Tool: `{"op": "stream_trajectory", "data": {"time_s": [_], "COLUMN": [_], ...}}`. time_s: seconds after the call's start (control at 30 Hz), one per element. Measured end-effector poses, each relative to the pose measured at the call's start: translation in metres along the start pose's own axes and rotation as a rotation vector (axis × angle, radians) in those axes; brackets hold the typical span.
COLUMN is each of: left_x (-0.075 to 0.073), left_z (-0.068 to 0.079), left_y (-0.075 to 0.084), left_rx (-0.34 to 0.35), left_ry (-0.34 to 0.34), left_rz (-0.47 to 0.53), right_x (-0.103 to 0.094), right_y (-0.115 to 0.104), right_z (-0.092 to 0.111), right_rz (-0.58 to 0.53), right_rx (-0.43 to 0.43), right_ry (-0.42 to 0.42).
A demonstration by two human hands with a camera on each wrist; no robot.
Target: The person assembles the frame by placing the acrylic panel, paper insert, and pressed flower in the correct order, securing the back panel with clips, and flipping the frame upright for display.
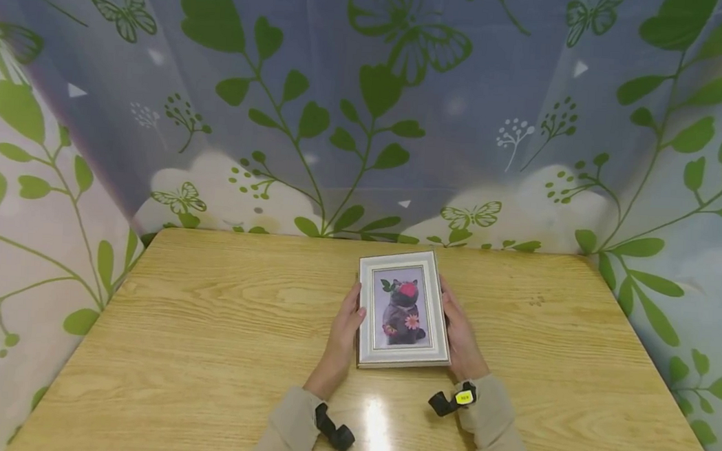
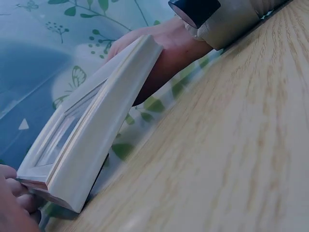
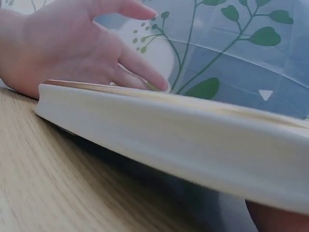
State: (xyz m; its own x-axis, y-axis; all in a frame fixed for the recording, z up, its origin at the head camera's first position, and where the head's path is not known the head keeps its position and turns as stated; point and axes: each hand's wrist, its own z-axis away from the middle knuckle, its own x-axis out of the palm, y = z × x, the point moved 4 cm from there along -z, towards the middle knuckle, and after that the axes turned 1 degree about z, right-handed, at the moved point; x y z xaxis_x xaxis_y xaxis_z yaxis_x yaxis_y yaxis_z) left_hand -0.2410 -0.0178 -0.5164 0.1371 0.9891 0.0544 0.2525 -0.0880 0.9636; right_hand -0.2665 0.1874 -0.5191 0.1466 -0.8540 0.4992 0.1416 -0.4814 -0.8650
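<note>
A picture frame point(image 1: 392, 358) with a pale moulding shows a grey cat with flowers. It is tilted, its left end low near the wooden table and its right end raised, as the left wrist view shows. My left hand point(image 1: 342, 338) lies at the left edge; in the right wrist view its fingers point(image 3: 140, 65) are straight and its thumb stands apart above the moulding. My right hand point(image 1: 462, 335) grips the right side, partly hidden by the frame. Skin shows beneath the raised end in the right wrist view.
The wooden table point(image 1: 220, 300) stretches to both sides and toward a cloth backdrop point(image 1: 455, 107) printed with leaves and butterflies. Printed cloth also hangs at left and right. Each sleeve carries a black wrist device point(image 1: 334, 427).
</note>
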Motion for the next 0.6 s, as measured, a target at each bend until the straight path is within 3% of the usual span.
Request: {"op": "stream_trajectory", "data": {"time_s": [0.2, 0.33, 0.43, 0.6], "left_x": [0.001, 0.001, 0.001, 0.001], "left_z": [0.000, 0.002, 0.002, 0.006], "left_y": [0.001, 0.000, 0.001, 0.013], "left_rx": [0.067, 0.147, 0.207, 0.299], "left_ry": [-0.007, -0.015, -0.023, -0.029], "left_rz": [0.067, 0.052, 0.029, -0.016], "right_x": [-0.002, 0.001, 0.003, 0.004], "right_y": [0.004, 0.003, 0.003, 0.002], "right_z": [0.000, -0.001, 0.000, 0.004], "right_rz": [0.186, 0.305, 0.334, 0.389], "right_rx": [-0.005, -0.065, -0.118, -0.163], "right_ry": [0.092, 0.088, 0.077, 0.157]}}
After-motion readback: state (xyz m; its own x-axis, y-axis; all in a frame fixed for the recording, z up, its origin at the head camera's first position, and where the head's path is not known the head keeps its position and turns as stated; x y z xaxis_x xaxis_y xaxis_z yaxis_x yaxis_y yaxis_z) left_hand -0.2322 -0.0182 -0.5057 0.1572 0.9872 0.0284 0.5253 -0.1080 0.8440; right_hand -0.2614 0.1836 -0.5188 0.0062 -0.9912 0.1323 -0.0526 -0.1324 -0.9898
